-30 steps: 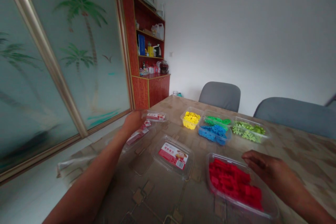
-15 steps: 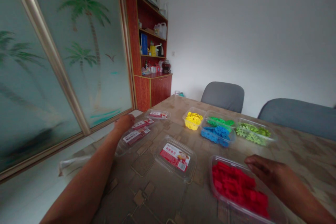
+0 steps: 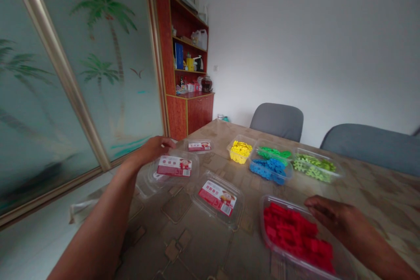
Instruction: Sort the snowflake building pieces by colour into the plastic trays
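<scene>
My left hand [image 3: 155,148] is at the far edge of a clear plastic lid [image 3: 173,166] with a red and white label. Its fingers are curled, and their grip on the edge is partly hidden. This lid overlaps another clear lid [image 3: 144,187] beneath it. My right hand [image 3: 334,216] is closed at the right rim of a clear plastic container [image 3: 267,239] full of red plastic pieces [image 3: 292,232], fingers pressed together. To the left of that container, a labelled lid [image 3: 218,199] lies flat on the table.
A smaller labelled lid [image 3: 199,145] lies farther back. Beyond are containers of yellow pieces [image 3: 241,152], green pieces [image 3: 274,153], blue pieces [image 3: 269,169] and light green pieces [image 3: 313,166]. Grey chairs [image 3: 277,121] stand behind the patterned table [image 3: 197,245].
The lid by my left hand has come nearer, over the lid below, and its label now faces me more. My left hand has shifted slightly up. My right hand stays at the red pieces' container.
</scene>
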A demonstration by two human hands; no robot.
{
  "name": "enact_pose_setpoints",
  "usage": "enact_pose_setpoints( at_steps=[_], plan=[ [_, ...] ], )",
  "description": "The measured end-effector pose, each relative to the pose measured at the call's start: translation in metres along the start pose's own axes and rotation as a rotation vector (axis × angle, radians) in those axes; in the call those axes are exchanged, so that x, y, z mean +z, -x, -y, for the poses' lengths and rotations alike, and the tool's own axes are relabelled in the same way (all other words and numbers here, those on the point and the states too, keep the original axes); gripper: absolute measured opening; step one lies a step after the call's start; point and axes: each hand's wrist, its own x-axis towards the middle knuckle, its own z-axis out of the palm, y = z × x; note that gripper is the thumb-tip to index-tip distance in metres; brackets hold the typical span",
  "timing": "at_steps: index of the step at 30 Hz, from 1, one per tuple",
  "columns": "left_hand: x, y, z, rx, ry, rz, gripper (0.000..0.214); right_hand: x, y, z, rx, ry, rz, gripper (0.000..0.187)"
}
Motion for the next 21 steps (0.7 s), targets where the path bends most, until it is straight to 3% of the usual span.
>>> enact_pose_setpoints(
  at_steps=[5,10,16,21],
  plan=[
    [0.002,0.016,-0.038,0.122,0.279,0.002,0.036,-0.002,-0.002,-0.005,-0.001,-0.022,-0.116,0.023],
    [0.017,0.033,-0.077,0.231,0.451,-0.082,0.034,-0.003,-0.004,0.004,0.047,-0.065,-0.153,0.025],
    [0.044,0.058,-0.121,0.505,0.434,-0.078,0.016,-0.009,-0.003,0.049,0.126,-0.334,-0.027,0.034],
    [0.068,0.069,-0.138,0.595,0.433,-0.012,0.015,-0.010,-0.002,0.076,0.196,-0.565,0.066,0.043]
  ],
)
